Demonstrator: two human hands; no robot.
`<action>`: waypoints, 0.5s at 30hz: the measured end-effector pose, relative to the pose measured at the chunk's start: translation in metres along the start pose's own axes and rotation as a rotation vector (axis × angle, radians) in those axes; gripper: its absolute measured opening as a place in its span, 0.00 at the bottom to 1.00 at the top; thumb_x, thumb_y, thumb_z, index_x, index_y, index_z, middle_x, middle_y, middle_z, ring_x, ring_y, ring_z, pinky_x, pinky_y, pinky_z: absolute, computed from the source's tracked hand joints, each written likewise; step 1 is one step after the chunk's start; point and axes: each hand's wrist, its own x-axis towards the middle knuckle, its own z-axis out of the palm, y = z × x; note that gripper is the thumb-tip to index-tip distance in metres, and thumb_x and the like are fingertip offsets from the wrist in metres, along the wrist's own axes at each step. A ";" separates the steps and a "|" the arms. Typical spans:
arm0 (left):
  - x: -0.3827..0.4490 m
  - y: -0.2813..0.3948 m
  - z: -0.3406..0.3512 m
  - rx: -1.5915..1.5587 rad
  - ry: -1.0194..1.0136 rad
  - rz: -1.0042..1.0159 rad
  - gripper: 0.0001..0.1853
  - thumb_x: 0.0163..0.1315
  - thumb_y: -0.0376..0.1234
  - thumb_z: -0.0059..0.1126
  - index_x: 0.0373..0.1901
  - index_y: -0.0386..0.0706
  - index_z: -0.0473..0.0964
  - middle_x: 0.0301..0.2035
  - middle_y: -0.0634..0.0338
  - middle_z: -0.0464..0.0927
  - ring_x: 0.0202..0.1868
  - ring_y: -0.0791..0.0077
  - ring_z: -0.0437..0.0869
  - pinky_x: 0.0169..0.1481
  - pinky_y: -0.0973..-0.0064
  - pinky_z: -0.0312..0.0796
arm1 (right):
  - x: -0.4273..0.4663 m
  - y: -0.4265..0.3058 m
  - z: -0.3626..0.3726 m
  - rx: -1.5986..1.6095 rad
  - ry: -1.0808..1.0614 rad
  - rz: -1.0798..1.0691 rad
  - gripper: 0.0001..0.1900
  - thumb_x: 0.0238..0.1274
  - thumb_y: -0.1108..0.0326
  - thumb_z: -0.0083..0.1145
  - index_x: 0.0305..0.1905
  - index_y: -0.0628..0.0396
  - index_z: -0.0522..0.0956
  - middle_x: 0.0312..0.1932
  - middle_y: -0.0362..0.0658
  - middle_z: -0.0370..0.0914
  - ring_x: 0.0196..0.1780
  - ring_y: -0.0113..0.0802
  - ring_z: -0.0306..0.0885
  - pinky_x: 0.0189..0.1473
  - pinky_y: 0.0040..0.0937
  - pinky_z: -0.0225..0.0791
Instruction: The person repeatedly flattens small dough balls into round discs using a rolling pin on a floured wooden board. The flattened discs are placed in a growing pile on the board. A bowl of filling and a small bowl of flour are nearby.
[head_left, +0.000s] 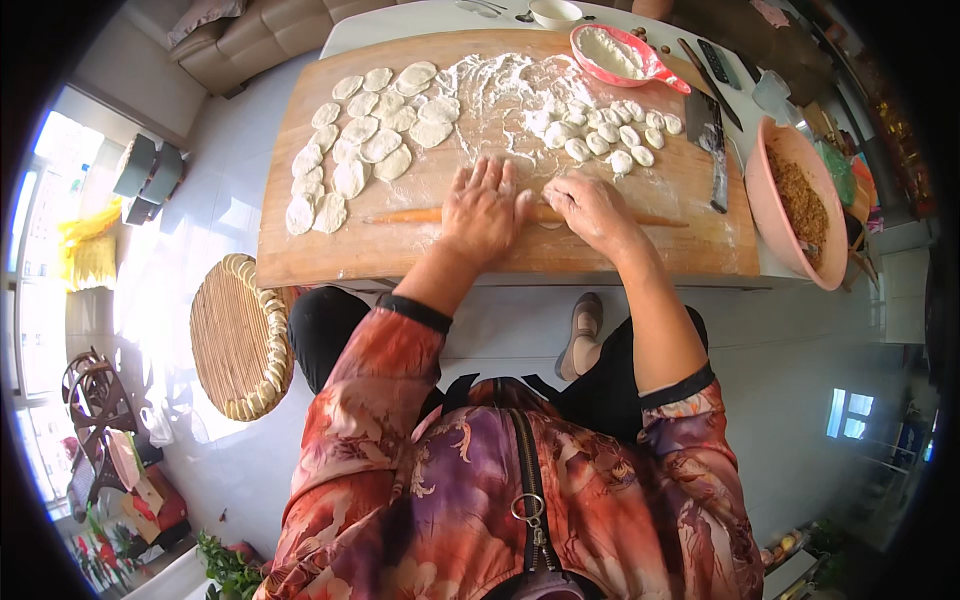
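My left hand (484, 206) lies flat across a thin tapered wooden rolling pin (405, 217), palm down with its fingers stretched out. Under the pin, the edge of a small dough round (550, 225) shows; most of it is hidden. My right hand (589, 206) has its fingers curled down at the far side of that dough, beside the left thumb. Floured rolled wrappers (381, 145) lie in overlapping rows on the left of the wooden board (600, 259). Several small floured dough pieces (628, 136) cluster on the right, beyond my right hand.
A pink bowl of filling (765, 172) stands at the table's right edge. Near it lie a cleaver (705, 124) and a dark stick-like tool (709, 82). A red scoop of flour (607, 56) rests at the back. Lower left, a woven tray (225, 337) carries dumplings along its rim.
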 end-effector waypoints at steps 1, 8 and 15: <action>0.010 -0.005 0.000 -0.015 -0.006 -0.030 0.33 0.76 0.49 0.31 0.71 0.34 0.62 0.71 0.44 0.62 0.75 0.52 0.59 0.78 0.54 0.47 | 0.007 0.000 0.000 0.006 -0.028 0.018 0.11 0.65 0.61 0.56 0.38 0.57 0.81 0.35 0.55 0.81 0.42 0.56 0.79 0.44 0.49 0.70; -0.052 0.020 -0.001 0.058 0.109 0.093 0.31 0.70 0.45 0.46 0.69 0.34 0.64 0.70 0.42 0.63 0.74 0.47 0.59 0.77 0.42 0.42 | 0.002 0.005 0.006 0.006 -0.058 0.057 0.10 0.55 0.66 0.62 0.33 0.59 0.73 0.29 0.51 0.78 0.35 0.50 0.78 0.40 0.44 0.69; -0.035 0.012 0.006 0.026 0.073 0.042 0.32 0.74 0.48 0.39 0.71 0.34 0.62 0.70 0.42 0.63 0.74 0.47 0.60 0.78 0.44 0.41 | -0.010 -0.007 0.002 0.135 0.079 0.181 0.10 0.59 0.66 0.61 0.35 0.59 0.72 0.29 0.51 0.79 0.35 0.53 0.78 0.38 0.44 0.69</action>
